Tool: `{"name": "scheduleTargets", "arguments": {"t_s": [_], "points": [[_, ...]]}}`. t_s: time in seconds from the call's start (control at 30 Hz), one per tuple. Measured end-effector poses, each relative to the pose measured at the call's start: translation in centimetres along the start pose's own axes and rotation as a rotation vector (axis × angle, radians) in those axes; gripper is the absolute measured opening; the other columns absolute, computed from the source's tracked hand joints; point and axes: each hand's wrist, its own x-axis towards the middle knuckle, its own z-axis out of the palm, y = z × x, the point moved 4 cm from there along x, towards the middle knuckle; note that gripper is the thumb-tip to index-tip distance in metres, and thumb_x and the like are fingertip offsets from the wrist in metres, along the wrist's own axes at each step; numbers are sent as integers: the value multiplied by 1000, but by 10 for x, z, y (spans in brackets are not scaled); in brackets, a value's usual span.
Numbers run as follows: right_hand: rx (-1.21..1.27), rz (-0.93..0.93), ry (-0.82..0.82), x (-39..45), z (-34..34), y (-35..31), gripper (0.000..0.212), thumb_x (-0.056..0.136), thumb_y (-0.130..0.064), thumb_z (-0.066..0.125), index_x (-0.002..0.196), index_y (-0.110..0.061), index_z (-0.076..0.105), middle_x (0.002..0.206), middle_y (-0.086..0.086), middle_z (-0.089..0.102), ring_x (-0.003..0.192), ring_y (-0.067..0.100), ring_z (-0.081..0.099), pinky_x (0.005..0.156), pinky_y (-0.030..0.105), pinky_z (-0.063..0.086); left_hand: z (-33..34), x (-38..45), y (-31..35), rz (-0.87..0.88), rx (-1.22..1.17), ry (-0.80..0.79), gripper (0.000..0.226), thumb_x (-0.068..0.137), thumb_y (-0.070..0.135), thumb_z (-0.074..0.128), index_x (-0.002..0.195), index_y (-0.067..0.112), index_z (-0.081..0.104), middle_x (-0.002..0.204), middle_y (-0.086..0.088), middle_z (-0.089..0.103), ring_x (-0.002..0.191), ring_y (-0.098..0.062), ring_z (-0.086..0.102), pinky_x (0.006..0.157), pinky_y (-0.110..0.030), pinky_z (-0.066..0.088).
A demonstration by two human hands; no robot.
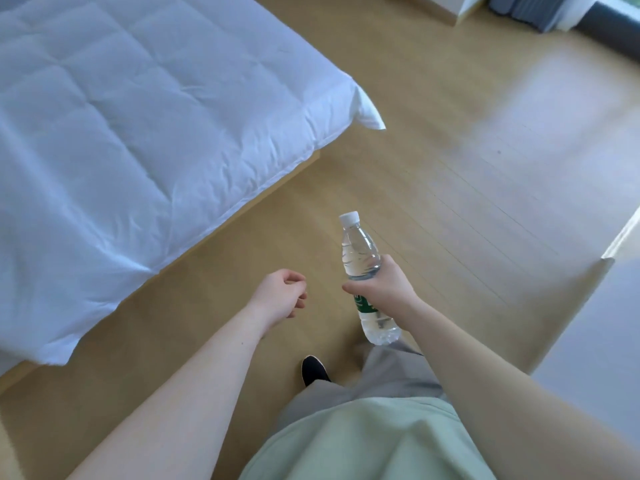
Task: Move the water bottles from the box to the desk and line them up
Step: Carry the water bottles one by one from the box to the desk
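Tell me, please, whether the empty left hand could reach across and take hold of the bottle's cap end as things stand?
Probably yes: the left hand hangs beside the bottle, nothing lies between them, and the right hand grips only its middle.

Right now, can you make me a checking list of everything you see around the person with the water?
Surface: wooden floor; no desk or box in view.
Job's things: one water bottle, white cap on, green label, clear of the floor.
Clutter: nothing seen.
Grips: right hand grips the bottle around its middle; left hand loosely curled, holds nothing.
Cables: nothing seen.
Surroundings: bed with white quilt at left; black shoe on the floor; grey trousers; pale green top.
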Motion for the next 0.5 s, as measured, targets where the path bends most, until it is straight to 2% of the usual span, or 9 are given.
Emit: {"name": "scheduleTargets", "arguments": {"t_s": [0.17,0.33,0.5], "points": [[67,40,53,31,-39,2,54,56,-39,81,98,-35,48,96,-7,68,85,11,68,61,29,51,21,32,42,16,64,-55,18,99,22,52,112,20,65,100,-3,72,85,-16,71,83,-38,60],[110,75,64,75,-85,-9,54,55,-41,81,96,-37,47,93,-6,67,82,13,68,48,28,50,47,68,91,15,117,-91,20,102,23,52,116,21,65,106,-3,72,93,-19,72,77,-35,60],[116,72,65,125,-137,-23,55,56,-41,80,100,-37,47,93,-9,66,83,11,67,58,28,49,72,111,147,20,167,-69,27,101,25,53,128,21,60,120,0,63,100,-18,69,78,-34,59]]}}
